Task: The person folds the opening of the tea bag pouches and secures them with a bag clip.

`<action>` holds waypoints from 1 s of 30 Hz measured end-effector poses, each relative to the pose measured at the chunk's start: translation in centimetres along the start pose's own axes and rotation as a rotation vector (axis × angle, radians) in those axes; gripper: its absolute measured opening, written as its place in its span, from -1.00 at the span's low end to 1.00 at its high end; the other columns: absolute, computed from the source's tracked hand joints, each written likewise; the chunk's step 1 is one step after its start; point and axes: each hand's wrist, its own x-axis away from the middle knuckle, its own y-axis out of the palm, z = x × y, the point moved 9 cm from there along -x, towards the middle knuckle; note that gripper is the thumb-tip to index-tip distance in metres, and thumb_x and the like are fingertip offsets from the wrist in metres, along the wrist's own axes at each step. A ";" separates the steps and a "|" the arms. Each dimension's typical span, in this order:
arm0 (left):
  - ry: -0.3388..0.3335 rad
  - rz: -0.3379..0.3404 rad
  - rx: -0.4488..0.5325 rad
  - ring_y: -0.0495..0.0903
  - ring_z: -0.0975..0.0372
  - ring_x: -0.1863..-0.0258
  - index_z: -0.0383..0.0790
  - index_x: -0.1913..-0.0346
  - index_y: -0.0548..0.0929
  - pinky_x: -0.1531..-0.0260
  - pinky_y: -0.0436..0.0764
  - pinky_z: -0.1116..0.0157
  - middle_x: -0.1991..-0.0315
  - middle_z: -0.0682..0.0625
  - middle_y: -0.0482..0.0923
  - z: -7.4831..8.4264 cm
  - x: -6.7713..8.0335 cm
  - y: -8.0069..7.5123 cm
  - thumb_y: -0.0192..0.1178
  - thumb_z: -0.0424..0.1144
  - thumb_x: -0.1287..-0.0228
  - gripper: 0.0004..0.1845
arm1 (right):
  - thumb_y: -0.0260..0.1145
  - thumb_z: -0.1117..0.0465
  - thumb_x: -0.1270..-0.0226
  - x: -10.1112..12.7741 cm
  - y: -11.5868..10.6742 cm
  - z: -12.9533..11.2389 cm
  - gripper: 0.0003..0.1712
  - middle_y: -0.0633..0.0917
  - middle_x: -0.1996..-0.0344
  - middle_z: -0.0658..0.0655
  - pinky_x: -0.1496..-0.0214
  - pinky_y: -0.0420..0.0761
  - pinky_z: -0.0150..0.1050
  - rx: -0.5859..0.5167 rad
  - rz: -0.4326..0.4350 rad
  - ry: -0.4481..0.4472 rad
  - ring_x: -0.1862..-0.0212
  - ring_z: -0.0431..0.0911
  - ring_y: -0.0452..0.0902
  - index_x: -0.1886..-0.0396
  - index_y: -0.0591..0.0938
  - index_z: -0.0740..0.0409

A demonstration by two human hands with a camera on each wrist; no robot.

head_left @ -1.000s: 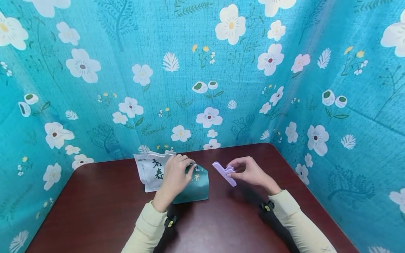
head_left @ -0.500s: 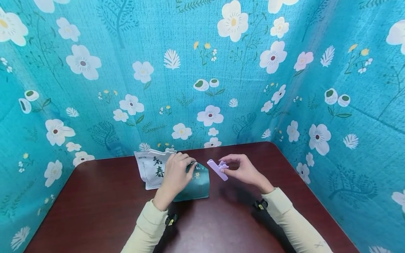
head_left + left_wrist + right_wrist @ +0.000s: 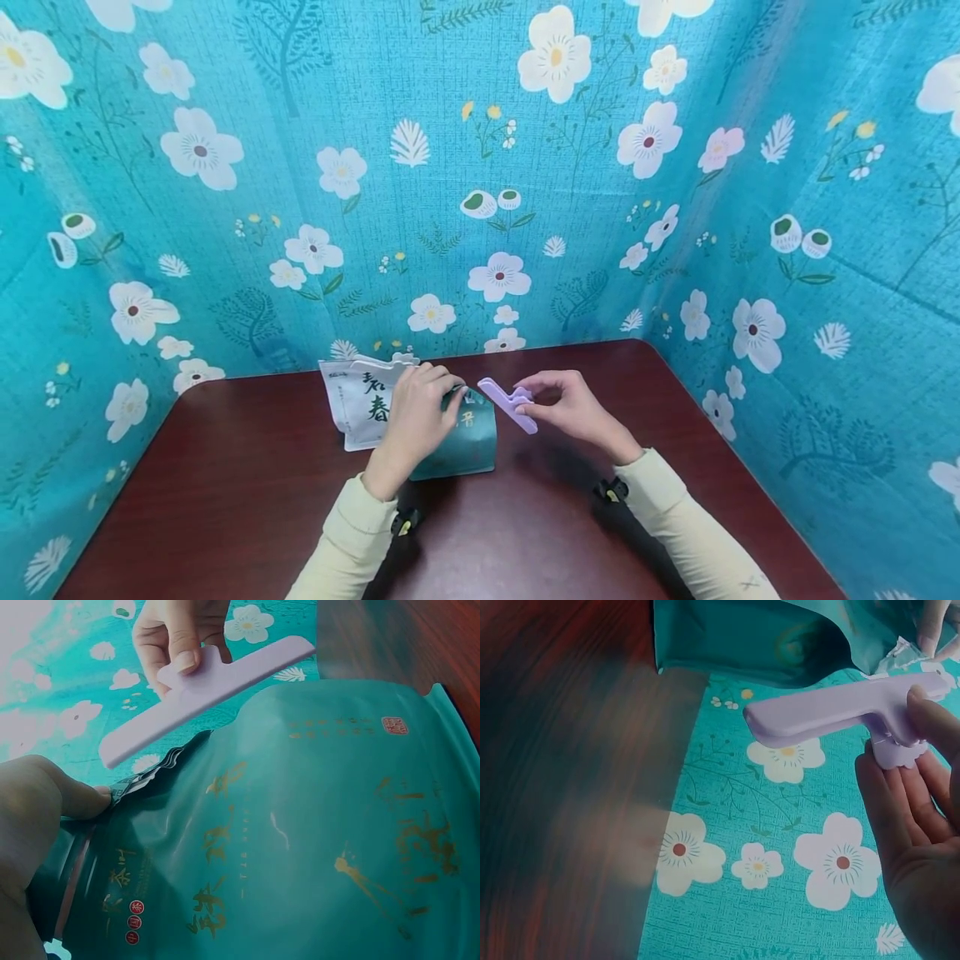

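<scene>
In the head view my left hand [image 3: 422, 412] pinches the top edge of a green tea pouch [image 3: 474, 437] that stands on the table. The left wrist view shows the thumb pressed on the folded, crumpled top of this pouch [image 3: 300, 817], whose front bears gold characters. My right hand [image 3: 577, 408] holds a lilac bag clip [image 3: 506, 406] by its handles, thumb on one side and fingers on the other. The long bar of the clip [image 3: 817, 709] slants close beside the pouch's top corner, and its jaws look closed in the right wrist view.
A white pouch [image 3: 356, 408] with dark green characters stands left of the green one, partly behind my left hand, with a pale bar along its top. The dark red table [image 3: 247, 483] meets a blue flowered cloth [image 3: 420, 208] at the back and right.
My right hand has brought the lilac clip leftward, up to the green pouch's top corner. My left hand keeps its pinch on the pouch.
</scene>
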 end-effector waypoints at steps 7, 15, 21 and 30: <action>0.007 0.012 0.007 0.58 0.18 0.38 -0.18 0.32 0.83 0.33 0.46 0.23 0.41 0.05 0.73 0.0 0.1 0.0 0.49 -0.31 -0.17 -0.95 | 0.57 0.47 -0.05 0.1 0.4 -0.5 -0.64 0.78 0.31 0.19 0.26 0.75 -0.20 0.023 0.017 -0.060 0.36 -0.12 0.66 0.10 0.78 0.27; 0.015 0.028 0.010 0.57 0.16 0.38 -0.21 0.31 0.83 0.31 0.48 0.22 0.42 0.05 0.71 -0.1 0.3 -0.1 0.48 -0.30 -0.18 -0.94 | 0.57 0.48 -0.04 0.3 0.9 -0.1 -0.65 0.77 0.32 0.19 0.30 0.74 -0.24 0.072 0.019 -0.099 0.36 -0.10 0.64 0.10 0.79 0.28; 0.019 0.028 0.016 0.58 0.18 0.38 -0.18 0.32 0.82 0.32 0.48 0.23 0.42 0.05 0.71 -0.1 0.3 0.0 0.48 -0.29 -0.18 -0.95 | 0.62 0.31 -0.06 0.5 0.8 2.5 -0.63 0.78 0.29 -0.01 0.33 0.70 -0.27 0.140 0.047 -0.120 0.33 -0.18 0.61 0.08 0.81 0.09; 0.036 0.036 0.021 0.56 0.16 0.39 -0.19 0.34 0.81 0.34 0.45 0.23 0.42 0.06 0.70 0.0 0.3 -0.1 0.43 -0.30 -0.23 -0.96 | 0.58 0.26 -0.13 0.5 0.8 2.4 -0.67 0.79 0.27 0.06 0.37 0.68 -0.30 0.143 0.035 -0.172 0.33 -0.18 0.62 0.06 0.81 0.16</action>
